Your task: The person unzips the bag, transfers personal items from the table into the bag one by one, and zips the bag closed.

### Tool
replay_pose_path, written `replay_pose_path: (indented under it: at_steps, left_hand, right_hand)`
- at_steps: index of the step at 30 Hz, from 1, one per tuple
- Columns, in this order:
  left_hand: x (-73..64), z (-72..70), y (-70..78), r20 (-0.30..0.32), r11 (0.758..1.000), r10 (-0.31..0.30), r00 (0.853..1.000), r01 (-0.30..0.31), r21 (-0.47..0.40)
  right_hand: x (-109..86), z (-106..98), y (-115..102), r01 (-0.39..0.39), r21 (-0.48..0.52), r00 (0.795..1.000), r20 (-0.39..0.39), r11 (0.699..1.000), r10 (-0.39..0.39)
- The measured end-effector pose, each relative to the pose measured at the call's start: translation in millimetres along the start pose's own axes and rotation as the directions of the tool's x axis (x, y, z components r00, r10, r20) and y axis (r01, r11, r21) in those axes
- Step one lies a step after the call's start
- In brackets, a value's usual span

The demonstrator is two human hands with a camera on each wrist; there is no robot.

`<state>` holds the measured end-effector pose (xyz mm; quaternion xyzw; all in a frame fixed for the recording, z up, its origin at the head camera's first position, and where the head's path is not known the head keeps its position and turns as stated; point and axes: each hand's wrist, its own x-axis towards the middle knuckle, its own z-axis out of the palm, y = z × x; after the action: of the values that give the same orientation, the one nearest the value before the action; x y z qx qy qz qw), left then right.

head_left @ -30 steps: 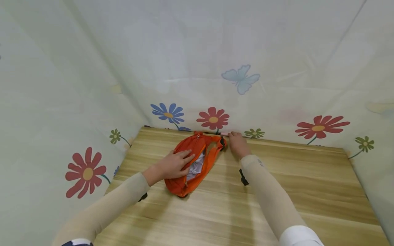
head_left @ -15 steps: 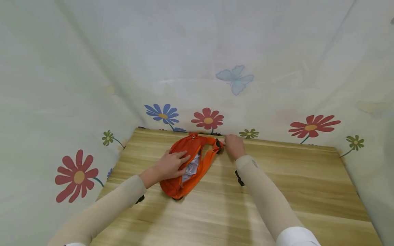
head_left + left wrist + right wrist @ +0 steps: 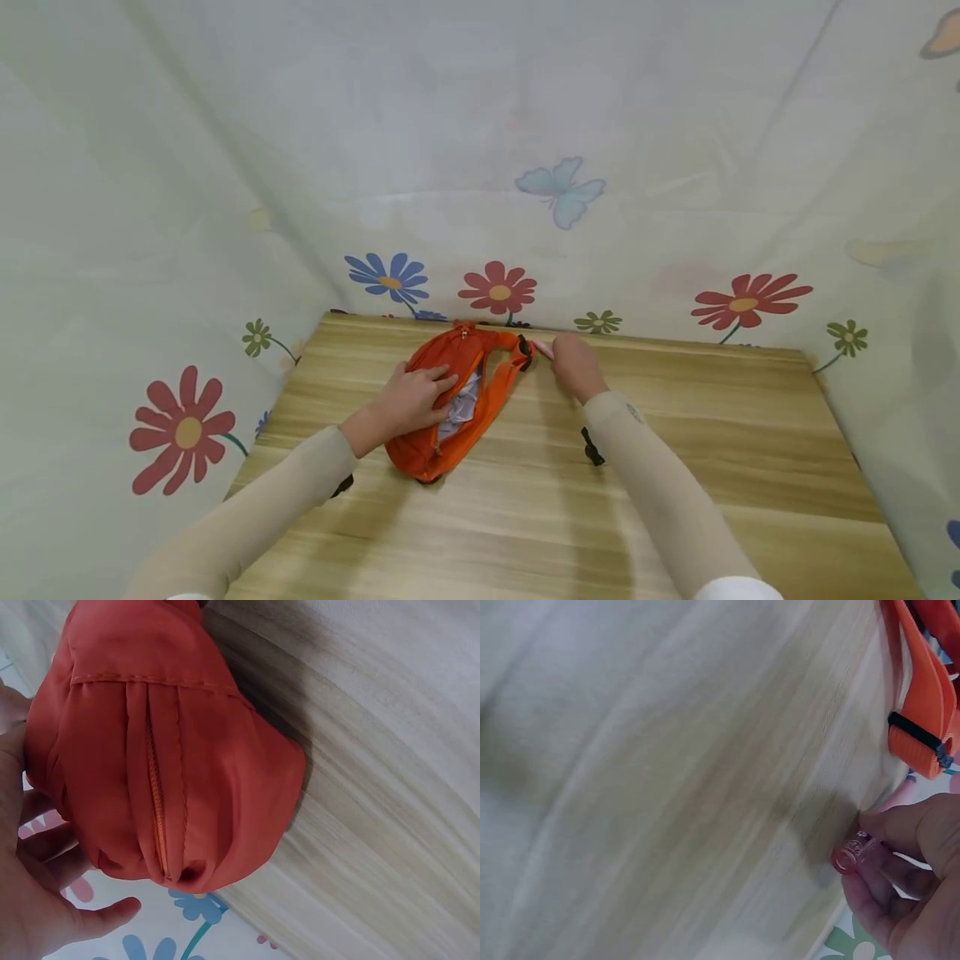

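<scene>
An orange waist bag [image 3: 435, 358] lies on the wooden table near its back edge, its main zip undone and crumpled whitish material [image 3: 461, 408] showing inside. My left hand [image 3: 408, 402] rests on the bag's left side, fingers loosely spread toward the opening. Seen in the left wrist view, that hand [image 3: 37, 885] touches the bag's side beside a small zipped pocket [image 3: 156, 795]. To the right of the bag, my right hand [image 3: 576, 367] pinches a slim pink tube [image 3: 543, 348] close to the strap's black buckle [image 3: 525, 352]. In the right wrist view, the tube's clear end [image 3: 847, 859] pokes out between thumb and fingers.
The wooden tabletop [image 3: 705, 442] spreads to the right and toward me. A pale cloth wall [image 3: 637, 267] printed with flowers and a butterfly rises right behind the table's back edge, and more of it stands at both sides.
My right hand has drawn the pink tube away from the back edge, slightly toward me, and the tube now slants. The left hand stays on the bag. The head view has shifted a little.
</scene>
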<state>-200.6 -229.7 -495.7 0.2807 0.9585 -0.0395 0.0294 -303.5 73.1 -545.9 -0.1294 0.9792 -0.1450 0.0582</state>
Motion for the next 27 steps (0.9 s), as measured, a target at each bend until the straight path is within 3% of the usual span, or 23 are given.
replay_pose_path:
  at_steps: [5, 13, 20, 27]
  left_hand:
    - [2.2, 1.0, 1.7, -0.008, 1.0, -0.014, 1.0, 0.014, -0.027]
    - [4.7, 2.2, 4.6, -0.025, 0.996, -0.073, 0.997, 0.072, -0.053]
    - [7.7, 1.9, 12.5, 0.031, 0.988, -0.154, 0.988, 0.154, -0.013]
    - [13.1, -0.3, 22.1, 0.051, 0.974, -0.224, 0.973, 0.224, 0.003]
  right_hand:
    - [-11.2, -2.8, 4.0, -0.064, 0.078, 0.997, 0.039, 0.995, 0.061]
    - [-29.9, -15.1, -8.5, -0.044, 0.24, 0.998, 0.052, 0.97, 0.032]
    - [-44.9, -9.2, -35.2, -0.08, 0.524, 0.987, 0.161, 0.848, -0.006]
    - [-52.5, 4.1, -58.8, -0.027, 0.618, 0.981, 0.166, 0.785, -0.097]
